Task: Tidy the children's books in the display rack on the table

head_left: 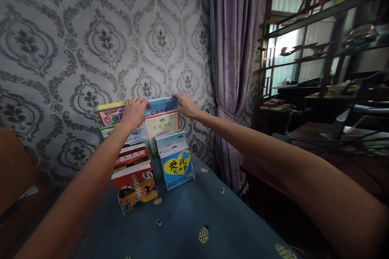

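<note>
A blue picture book (161, 106) with red lettering stands at the back of the right-hand row of books. My right hand (186, 104) pinches its upper right corner. At its upper left corner is my left hand (135, 112), fingers curled over the edge and partly hiding the yellow-topped book (110, 116) beside it. In front of the blue book stand a cream book (162, 126), a pale blue book (170, 142) and a blue book with a yellow heart (178, 168). The left-hand row includes a red book (132, 156) and an orange-red book (136, 186) in front.
Both rows stand on a dark blue tablecloth (182, 218) against a patterned wall (103, 40). A purple curtain (234, 48) hangs to the right, beside wooden shelves (304, 58) with ornaments. A cardboard box (15, 166) is at the far left.
</note>
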Demonstrator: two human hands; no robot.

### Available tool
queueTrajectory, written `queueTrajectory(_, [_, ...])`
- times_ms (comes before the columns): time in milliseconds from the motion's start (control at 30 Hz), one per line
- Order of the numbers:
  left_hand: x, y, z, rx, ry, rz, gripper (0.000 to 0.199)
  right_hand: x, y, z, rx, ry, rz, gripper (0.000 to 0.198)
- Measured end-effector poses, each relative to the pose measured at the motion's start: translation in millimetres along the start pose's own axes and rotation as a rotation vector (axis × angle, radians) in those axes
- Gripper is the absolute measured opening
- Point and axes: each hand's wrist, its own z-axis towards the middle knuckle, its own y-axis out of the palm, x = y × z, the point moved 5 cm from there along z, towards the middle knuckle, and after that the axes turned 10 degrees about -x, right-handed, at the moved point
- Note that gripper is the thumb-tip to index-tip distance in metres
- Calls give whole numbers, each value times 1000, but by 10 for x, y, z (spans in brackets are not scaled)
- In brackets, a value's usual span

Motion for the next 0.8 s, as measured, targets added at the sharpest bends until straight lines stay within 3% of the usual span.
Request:
queueTrajectory(267, [-145, -55, 192, -12, -12, -55, 36, -33, -57, 9, -10, 8, -38, 42])
queueTrajectory(567, [-191, -141, 261, -78, -85, -78, 35, -48, -20, -1, 49, 23, 55, 46])
queueTrajectory(800, [-202, -145, 272, -46, -83, -120, 30, -76, -23, 31, 63, 16, 78, 49])
